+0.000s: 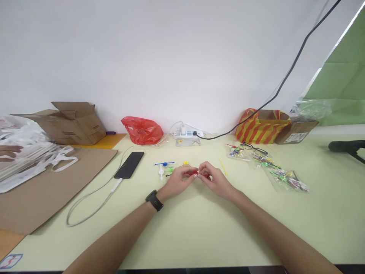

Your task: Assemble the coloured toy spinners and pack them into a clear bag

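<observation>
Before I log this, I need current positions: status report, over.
Left hand and right hand together, both pinching small red piece. Piece partly hidden by the grip. Yellow stick lies apart, not between hands.

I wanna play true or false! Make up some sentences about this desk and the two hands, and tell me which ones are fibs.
1. The left hand and right hand hold something red. True.
2. The watch is by the right hand. False: the watch is by the left hand.
3. A cable is plugged into the phone. True.
4. The red bag is right of the power strip. False: the red bag is left of it.
5. The clear bags are nearer the right hand than the left. True.
</observation>
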Tool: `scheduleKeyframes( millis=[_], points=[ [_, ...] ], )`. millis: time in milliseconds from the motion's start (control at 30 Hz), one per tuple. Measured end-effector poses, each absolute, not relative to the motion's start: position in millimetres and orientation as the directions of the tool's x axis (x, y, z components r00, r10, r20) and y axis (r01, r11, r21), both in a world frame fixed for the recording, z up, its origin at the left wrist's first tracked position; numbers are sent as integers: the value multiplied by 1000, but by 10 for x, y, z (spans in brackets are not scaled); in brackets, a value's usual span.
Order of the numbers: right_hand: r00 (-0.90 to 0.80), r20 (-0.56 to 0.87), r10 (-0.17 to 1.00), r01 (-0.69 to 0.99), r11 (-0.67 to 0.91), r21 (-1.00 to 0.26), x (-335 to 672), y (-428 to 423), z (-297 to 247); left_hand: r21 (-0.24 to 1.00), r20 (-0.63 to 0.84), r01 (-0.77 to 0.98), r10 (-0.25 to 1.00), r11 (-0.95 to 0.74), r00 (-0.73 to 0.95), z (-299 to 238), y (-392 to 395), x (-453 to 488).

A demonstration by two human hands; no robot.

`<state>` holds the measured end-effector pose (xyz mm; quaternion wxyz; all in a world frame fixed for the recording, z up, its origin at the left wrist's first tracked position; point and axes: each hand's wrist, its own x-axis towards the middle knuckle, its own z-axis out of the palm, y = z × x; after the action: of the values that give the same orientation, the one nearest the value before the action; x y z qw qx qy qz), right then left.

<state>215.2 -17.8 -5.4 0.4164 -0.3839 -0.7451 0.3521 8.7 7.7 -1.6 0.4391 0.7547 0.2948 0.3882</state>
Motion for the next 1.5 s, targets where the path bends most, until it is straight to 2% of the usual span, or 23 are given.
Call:
scheduleKeyframes(
  millis=[500,833,1067,1367,1500],
  points=[
    [-362,299,883,363,429,-827,2180,-117,-138,888,330,130,808,-441,488,-72,92,79],
    [-332,294,896,305,397,-866,2184,-143,-60,857,301,230,810,-462,504,-2,86,65],
    [-331,239,913,263,332,-906,2139,-149,-81,789,366,237,744,-567,560,-5,46,66],
    [-339,247,908,255,341,-905,2128,-166,-72,686,404,323,712,-651,575,53,46,33],
    [-333,265,905,272,361,-892,2139,-166,-50,745,407,294,758,-598,510,35,35,52]
  ],
)
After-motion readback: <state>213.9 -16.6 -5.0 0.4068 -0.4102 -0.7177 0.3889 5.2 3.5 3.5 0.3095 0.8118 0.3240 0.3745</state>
